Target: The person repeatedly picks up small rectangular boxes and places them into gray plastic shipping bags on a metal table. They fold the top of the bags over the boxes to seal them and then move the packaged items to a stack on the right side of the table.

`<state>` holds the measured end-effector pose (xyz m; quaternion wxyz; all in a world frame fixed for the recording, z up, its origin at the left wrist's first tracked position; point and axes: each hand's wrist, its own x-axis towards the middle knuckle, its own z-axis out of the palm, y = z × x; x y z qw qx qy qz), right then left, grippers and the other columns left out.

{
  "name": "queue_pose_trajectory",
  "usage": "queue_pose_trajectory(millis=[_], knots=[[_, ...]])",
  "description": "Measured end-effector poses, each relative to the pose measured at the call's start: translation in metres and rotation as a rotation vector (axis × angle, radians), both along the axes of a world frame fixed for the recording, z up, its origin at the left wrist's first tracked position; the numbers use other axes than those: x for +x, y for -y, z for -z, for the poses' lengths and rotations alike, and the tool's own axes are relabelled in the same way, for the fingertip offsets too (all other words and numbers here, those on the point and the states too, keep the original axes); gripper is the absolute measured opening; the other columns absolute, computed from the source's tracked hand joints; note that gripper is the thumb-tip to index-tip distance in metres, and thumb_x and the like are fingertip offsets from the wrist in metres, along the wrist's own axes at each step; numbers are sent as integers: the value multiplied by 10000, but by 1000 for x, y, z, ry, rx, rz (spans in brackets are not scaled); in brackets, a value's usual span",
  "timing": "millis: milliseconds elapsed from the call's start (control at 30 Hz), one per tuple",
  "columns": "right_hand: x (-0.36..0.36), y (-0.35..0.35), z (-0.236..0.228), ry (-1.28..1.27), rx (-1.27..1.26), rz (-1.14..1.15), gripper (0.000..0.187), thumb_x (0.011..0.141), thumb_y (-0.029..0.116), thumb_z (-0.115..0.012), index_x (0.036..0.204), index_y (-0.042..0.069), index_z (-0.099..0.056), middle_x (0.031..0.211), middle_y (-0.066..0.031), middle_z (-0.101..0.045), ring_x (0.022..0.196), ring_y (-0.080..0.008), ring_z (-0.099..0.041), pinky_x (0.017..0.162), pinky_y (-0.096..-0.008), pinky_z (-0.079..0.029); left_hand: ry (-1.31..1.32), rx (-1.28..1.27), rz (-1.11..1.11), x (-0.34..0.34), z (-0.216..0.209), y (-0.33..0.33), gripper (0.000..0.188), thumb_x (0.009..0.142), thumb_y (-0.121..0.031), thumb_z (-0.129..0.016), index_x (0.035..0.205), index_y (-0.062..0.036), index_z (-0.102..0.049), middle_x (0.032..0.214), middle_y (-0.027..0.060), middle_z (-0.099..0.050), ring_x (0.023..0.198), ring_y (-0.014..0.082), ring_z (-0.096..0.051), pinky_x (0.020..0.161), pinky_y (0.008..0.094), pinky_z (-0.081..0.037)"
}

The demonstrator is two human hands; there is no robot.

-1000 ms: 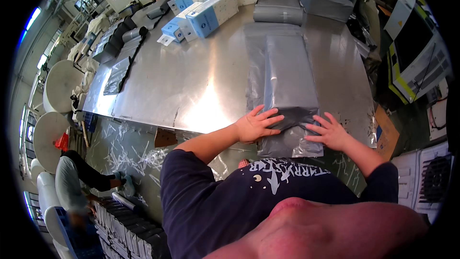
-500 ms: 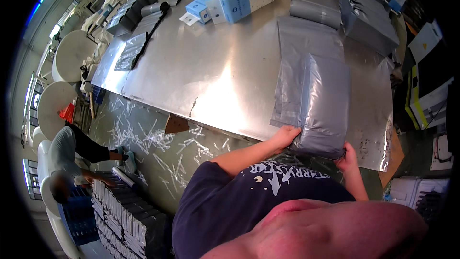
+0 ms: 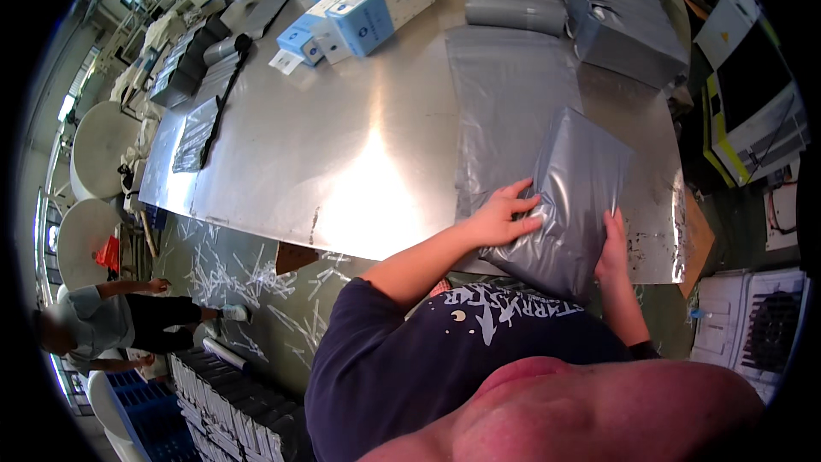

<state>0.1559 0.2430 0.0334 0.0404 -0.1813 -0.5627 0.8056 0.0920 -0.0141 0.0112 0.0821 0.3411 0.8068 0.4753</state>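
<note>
Head view: filled grey mailer bag [image 3: 569, 197] at near edge of steel tabletop [image 3: 342, 145], lying on flat empty grey bag [image 3: 505, 94]. Contents hidden. Left hand [image 3: 500, 218] flat on bag's left side, fingers spread. Right hand [image 3: 611, 248] gripping bag's right edge, fingers closed on it. Blue-white boxes [image 3: 368, 0] at far side; stacked grey bags [image 3: 629, 26] far right.
</note>
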Motion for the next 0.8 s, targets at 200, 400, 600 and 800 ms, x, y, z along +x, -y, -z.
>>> queue_pose_trajectory(millis=[200, 400, 600, 800], knots=[[-20, -91, -54, -580, 21, 119, 511, 940, 183, -416, 1405, 30, -269, 1383, -137, -384, 1265, -240, -384, 1049, -359, -297, -339, 165, 200, -26, -139, -111, 842, 622, -259, -773, 1372, -181, -399, 1462, 272, -145, 1291, 456, -279, 1031, 458, -316], [23, -164, 57, -404, 1292, -53, 517, 840, 248, -555, 1306, 62, -432, 1337, -164, -424, 1249, -305, -399, 1044, -504, -257, -845, -434, 294, -144, -195, -239, 797, 606, -232, -742, 1323, -387, -429, 1488, 99, -222, 1258, 397, -351, 985, 553, -325], [19, -132, 43, -269, 1714, -367, 502, 713, 316, -628, 1165, 113, -549, 1257, -76, -506, 1213, -274, -436, 985, -518, -296, -740, -640, 214, -194, -161, -281, 706, 694, -396, -721, 1332, -349, -422, 1468, 103, -270, 1280, 377, -333, 978, 663, -247], [34, -115, 28, -176, 1652, -366, 417, 711, 211, -642, 1107, 98, -573, 1221, -72, -536, 1173, -289, -464, 993, -515, -308, -925, -492, -520, -284, -171, -78, 671, 713, -350, -733, 1300, -176, -461, 1407, 137, -357, 1293, 327, -336, 1038, 572, -206]])
